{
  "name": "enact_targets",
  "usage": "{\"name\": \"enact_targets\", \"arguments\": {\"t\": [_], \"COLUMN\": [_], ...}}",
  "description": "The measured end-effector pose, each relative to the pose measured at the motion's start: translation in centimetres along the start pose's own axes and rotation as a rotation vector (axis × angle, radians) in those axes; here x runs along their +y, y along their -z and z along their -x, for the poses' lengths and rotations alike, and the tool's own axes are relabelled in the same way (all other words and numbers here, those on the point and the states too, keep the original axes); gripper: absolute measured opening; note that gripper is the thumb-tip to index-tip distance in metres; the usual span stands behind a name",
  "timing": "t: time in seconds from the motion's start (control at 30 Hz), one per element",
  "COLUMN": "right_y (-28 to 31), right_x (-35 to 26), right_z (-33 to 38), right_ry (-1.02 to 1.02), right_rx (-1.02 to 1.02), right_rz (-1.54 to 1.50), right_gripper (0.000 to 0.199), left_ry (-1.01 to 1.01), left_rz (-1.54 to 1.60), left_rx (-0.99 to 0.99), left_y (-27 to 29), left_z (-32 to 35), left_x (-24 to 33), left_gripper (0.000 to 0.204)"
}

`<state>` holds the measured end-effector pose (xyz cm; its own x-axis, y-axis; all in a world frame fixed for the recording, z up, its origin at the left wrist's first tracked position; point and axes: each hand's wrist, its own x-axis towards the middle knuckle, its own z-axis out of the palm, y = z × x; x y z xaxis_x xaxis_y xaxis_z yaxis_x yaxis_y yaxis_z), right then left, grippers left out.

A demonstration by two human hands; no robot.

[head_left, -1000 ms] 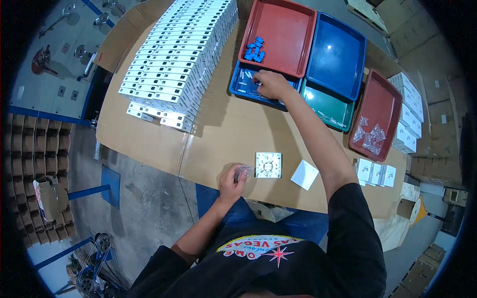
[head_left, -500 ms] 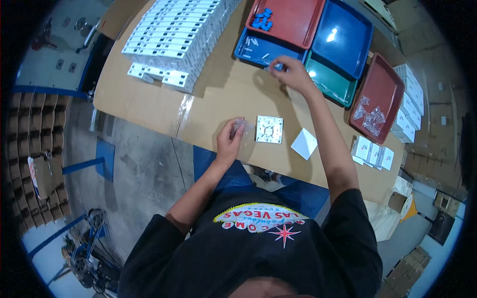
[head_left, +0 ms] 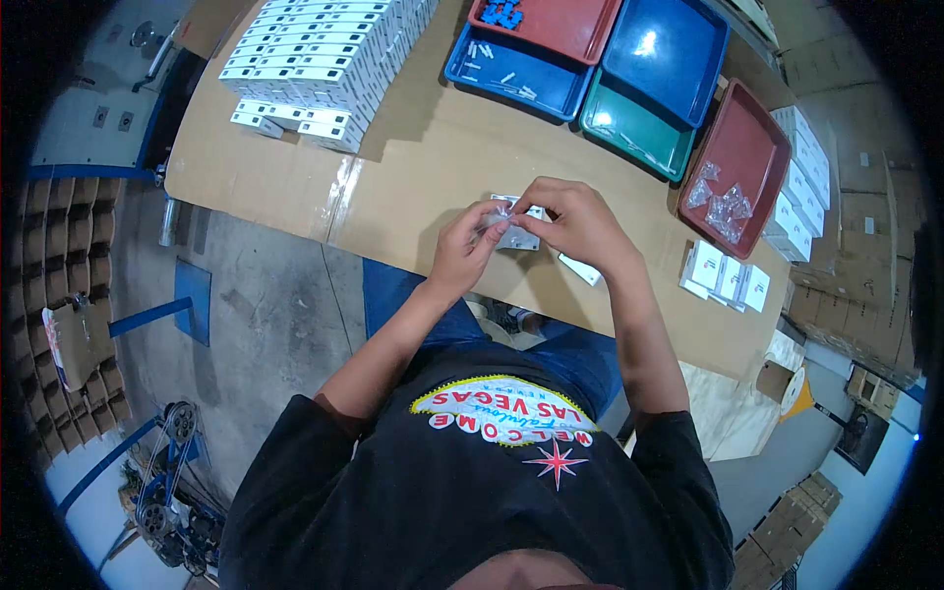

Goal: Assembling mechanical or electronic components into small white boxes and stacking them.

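Observation:
In my left hand [head_left: 464, 258] is a small clear plastic bag [head_left: 489, 220], gripped between thumb and fingers. My right hand [head_left: 580, 228] meets it at the bag's edge with thumb and forefinger pinched; whatever lies in that pinch is too small to make out. Beneath both hands a square white fitting [head_left: 521, 240] rests on the table, mostly covered by my fingers. A flat white plate [head_left: 581, 269] lies to its right, partly hidden under my right wrist.
Beyond my hands stand a blue tray [head_left: 551, 102] with small white pieces, a red tray [head_left: 580, 29] with blue parts, another blue tray [head_left: 678, 59] and a green tray [head_left: 600, 120]. Rightward, a red tray [head_left: 762, 138] holds clear bags, near white boxes [head_left: 726, 277]. White boxes [head_left: 305, 59] are stacked far left.
My right hand has come back from the small-parts blue tray to the bag in my left hand. My left hand has moved slightly up and right, over the white fitting.

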<state>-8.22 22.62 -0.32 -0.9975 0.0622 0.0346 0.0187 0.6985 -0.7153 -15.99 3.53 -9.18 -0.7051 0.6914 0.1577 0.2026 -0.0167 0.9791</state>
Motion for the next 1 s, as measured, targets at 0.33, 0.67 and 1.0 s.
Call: {"name": "enact_targets", "arguments": {"t": [0.33,0.67,1.0], "right_y": [1.2,1.4,0.1], "right_x": [0.4,4.6,12.4], "right_z": [1.1,1.2,-13.9], "right_ry": [-0.091,-0.404,-0.261], "right_rx": [0.007,0.083,0.387], "right_rz": [-0.179,-0.005,0.346], "right_gripper": [0.017,0.021,0.020], "left_ry": [0.298,0.284,0.190], "left_rz": [0.550,0.344,0.250], "left_rx": [-0.007,0.169,0.217], "left_y": [-1.1,-0.1,0.4], "left_z": [-0.3,-0.1,0.8], "left_x": [-1.6,-3.9,-7.5], "left_gripper": [0.026,0.041,0.031]}}
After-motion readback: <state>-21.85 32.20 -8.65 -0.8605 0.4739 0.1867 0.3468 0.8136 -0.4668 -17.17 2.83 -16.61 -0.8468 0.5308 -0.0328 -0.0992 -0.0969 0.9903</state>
